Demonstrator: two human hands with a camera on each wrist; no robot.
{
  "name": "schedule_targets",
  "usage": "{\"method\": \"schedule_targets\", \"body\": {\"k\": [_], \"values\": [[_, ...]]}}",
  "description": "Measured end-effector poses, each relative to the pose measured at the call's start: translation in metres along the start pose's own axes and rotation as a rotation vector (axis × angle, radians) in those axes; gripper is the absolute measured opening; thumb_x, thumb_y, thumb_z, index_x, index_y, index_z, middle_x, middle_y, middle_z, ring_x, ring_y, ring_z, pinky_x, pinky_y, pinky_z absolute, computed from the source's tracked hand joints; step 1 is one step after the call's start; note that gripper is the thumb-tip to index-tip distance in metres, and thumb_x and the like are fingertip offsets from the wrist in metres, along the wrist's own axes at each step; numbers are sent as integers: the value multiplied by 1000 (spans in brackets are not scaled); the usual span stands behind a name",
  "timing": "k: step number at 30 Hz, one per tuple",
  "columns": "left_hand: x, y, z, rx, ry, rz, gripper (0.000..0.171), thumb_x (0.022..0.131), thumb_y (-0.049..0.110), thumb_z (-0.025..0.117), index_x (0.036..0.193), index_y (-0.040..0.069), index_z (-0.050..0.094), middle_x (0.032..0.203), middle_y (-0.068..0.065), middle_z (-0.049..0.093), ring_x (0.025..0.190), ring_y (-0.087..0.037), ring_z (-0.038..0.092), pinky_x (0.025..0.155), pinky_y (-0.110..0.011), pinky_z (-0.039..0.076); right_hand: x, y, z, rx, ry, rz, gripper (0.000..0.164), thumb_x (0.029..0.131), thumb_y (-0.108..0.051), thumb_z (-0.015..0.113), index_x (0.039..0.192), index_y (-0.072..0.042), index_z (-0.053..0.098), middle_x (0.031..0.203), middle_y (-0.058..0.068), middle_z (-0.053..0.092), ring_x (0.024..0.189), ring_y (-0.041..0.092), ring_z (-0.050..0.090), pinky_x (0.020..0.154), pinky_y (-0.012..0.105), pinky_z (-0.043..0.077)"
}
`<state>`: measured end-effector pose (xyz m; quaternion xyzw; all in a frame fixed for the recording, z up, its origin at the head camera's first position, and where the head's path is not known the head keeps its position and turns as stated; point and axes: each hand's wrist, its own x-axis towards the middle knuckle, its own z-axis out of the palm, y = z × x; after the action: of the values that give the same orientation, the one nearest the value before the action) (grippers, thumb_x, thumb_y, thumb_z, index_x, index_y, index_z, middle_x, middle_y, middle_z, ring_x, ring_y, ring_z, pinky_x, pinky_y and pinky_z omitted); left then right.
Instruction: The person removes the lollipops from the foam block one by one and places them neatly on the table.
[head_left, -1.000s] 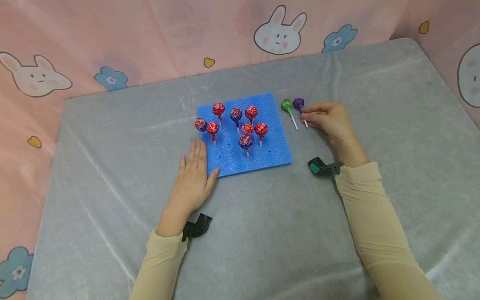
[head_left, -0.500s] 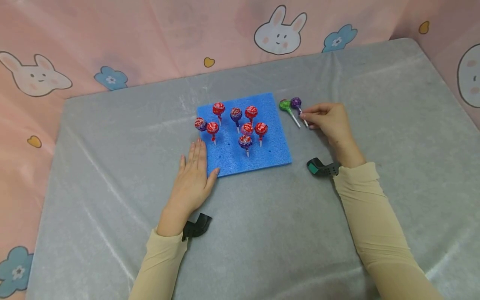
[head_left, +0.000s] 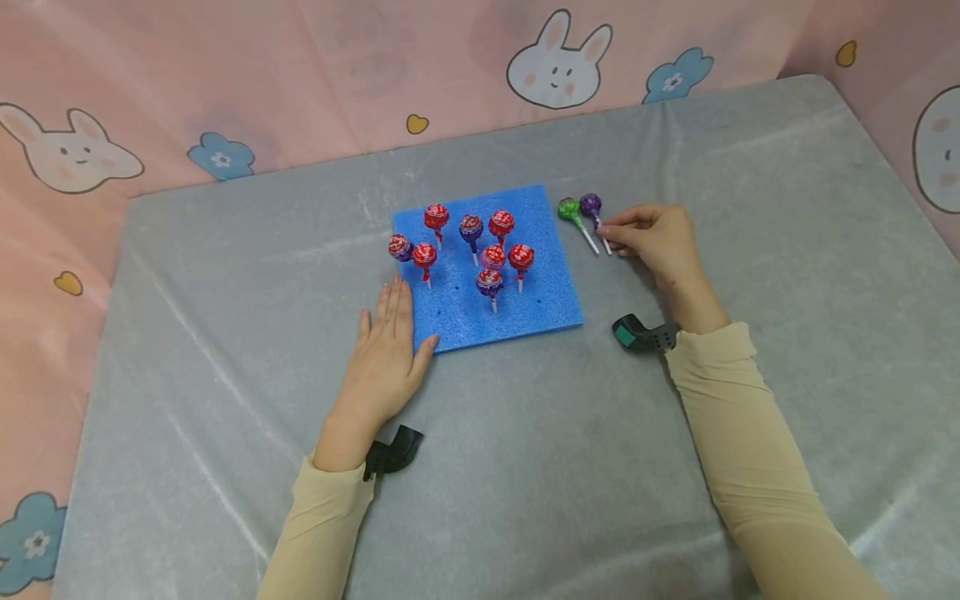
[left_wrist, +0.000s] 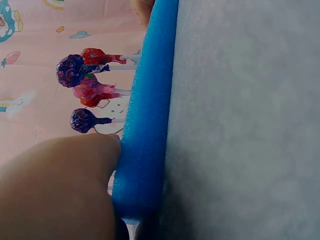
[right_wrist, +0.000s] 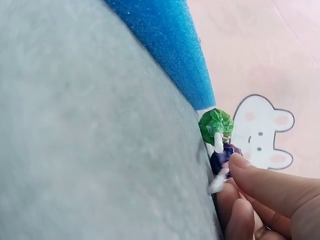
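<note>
While the left hand (head_left: 382, 362) lies straight-fingered against the blue foam board (head_left: 480, 327) at 8 o'clock, the right hand (head_left: 660, 246) pinches the purple lollipop (head_left: 591, 205) at 2 o'clock, green lollipop (head_left: 569, 209) just beside.

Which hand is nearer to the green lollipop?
Right. The right hand pinches the purple lollipop beside the green lollipop; the left hand is across the blue foam board, along its left edge.
</note>
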<state>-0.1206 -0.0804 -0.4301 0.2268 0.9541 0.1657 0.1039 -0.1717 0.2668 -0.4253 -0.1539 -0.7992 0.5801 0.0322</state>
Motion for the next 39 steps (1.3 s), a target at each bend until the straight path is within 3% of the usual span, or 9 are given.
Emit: {"method": "schedule_targets", "body": {"k": [7,11,23,31,39], "values": [[0,0,0,1,-4,-3,71,101,37,35,149,-3,2,157,-17,-2,143,-27,-6,112,-52,2,2,1,-5,94,-39,49,3,81,-3,72,84,-4,73,72,-8,67,60,4,61,54,17,50],[1,-1,0,0,-8,-6,71,101,37,35,149,-3,2,157,-17,-2,143,-27,-5,112,-52,3,3,1,-6,172,-49,71,11,82,-1,71,78,-10,73,74,-5,68,62,5,63,55,17,51],[0,0,0,0,-8,-5,71,101,37,35,149,-3,1,157,-16,-3,143,-27,-6,112,-52,2,1,-2,-9,253,-61,75,12,83,0,69,79,-11,74,73,-4,70,63,7,65,56,18,51],[1,-1,0,-4,1,7,70,101,36,35,150,-3,2,157,-17,-2,143,-27,-5,112,-52,3,-1,-6,-8,343,-61,24,10,80,2,71,79,-7,74,71,-1,70,60,8,65,55,19,51],[1,-1,0,0,5,8,70,101,36,35,149,-4,3,157,-17,-1,143,-28,-4,112,-53,3,-6,-17,-5,283,-77,-22,8,81,-1,71,84,-8,74,75,-2,70,65,7,64,59,18,52]]}}
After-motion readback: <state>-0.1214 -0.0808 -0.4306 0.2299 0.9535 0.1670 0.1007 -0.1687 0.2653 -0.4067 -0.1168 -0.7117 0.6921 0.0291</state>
